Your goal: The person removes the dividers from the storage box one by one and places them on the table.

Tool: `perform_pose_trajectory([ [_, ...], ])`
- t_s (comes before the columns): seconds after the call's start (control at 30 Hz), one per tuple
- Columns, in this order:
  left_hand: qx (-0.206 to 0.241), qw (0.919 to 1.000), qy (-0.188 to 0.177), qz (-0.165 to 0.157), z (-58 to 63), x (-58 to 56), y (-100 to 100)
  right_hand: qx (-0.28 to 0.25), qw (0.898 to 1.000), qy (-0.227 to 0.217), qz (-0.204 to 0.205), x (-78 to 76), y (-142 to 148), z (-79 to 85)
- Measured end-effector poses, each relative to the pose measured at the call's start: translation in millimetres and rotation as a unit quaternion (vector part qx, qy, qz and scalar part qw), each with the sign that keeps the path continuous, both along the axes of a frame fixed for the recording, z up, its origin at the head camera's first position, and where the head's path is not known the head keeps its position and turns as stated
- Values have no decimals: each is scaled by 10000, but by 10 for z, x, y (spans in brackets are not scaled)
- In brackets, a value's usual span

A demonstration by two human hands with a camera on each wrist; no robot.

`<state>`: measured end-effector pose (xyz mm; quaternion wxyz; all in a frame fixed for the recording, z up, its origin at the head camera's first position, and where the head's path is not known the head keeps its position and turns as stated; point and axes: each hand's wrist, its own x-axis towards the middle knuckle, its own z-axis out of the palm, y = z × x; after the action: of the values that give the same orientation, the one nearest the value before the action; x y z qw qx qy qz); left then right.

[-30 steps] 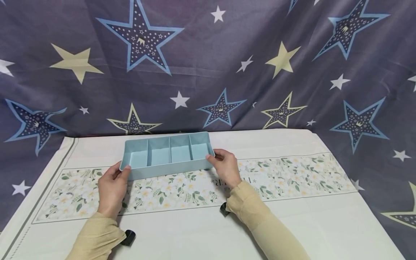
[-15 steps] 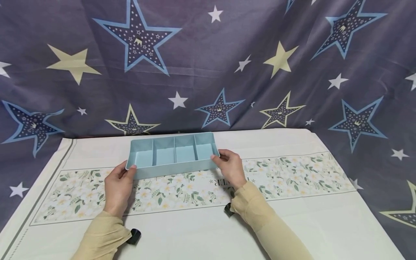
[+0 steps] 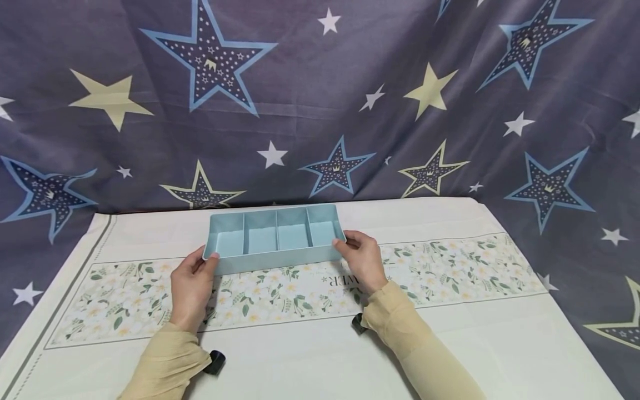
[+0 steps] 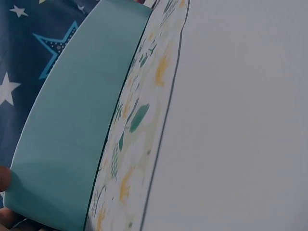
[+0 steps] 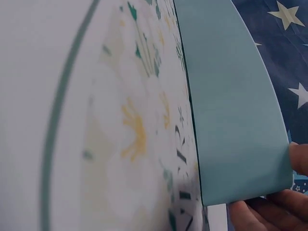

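A light blue organizer box (image 3: 272,259) with several compartments in a row lies near the back of the table, and its compartments hold nothing. My left hand (image 3: 192,283) grips its left end, thumb on the front rim corner. At the opposite end my right hand (image 3: 363,262) holds the right corner, the thumb over the rim and the fingers along the outside. The left wrist view shows the box's long front wall (image 4: 72,120) with fingertips at its lower corner. In the right wrist view, the thumb and fingers (image 5: 279,209) pinch the box's end.
A white tablecloth (image 3: 300,361) with a floral printed band (image 3: 450,272) covers the table. Behind its back edge hangs a dark purple curtain (image 3: 300,72) with stars. A black strap piece (image 3: 215,362) sits at each wrist beside the beige sleeves (image 3: 167,361).
Both hands have moved the organizer box a short way to the right across the table, keeping their hold on its two ends. The head view has shifted slightly.
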<state>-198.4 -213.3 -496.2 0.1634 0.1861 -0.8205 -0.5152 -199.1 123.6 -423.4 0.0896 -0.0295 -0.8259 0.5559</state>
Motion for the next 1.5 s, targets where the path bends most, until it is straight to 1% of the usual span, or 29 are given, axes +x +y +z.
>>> perform_pose_trajectory([
  [0.2,-64,10000,-9,17,-8,-20,67,3,10000,-2,-44,17,68,-24],
  [0.47,68,9999,110,-57,-36,-50,162,27,9999,-67,-81,39,151,3],
  [0.7,195,9996,218,4,-26,-64,228,75,9999,23,-64,31,209,5],
  [0.9,154,9996,241,1,-49,-78,264,131,9999,14,-103,30,255,-12],
  [1.03,120,9996,258,-52,-66,-91,286,77,9999,-16,-150,34,284,-19],
  [1.27,213,9993,280,-128,-47,-109,343,129,9997,-59,-186,52,328,0],
  [1.5,325,9990,271,-123,-17,-114,397,79,9998,-96,-185,56,366,-4],
])
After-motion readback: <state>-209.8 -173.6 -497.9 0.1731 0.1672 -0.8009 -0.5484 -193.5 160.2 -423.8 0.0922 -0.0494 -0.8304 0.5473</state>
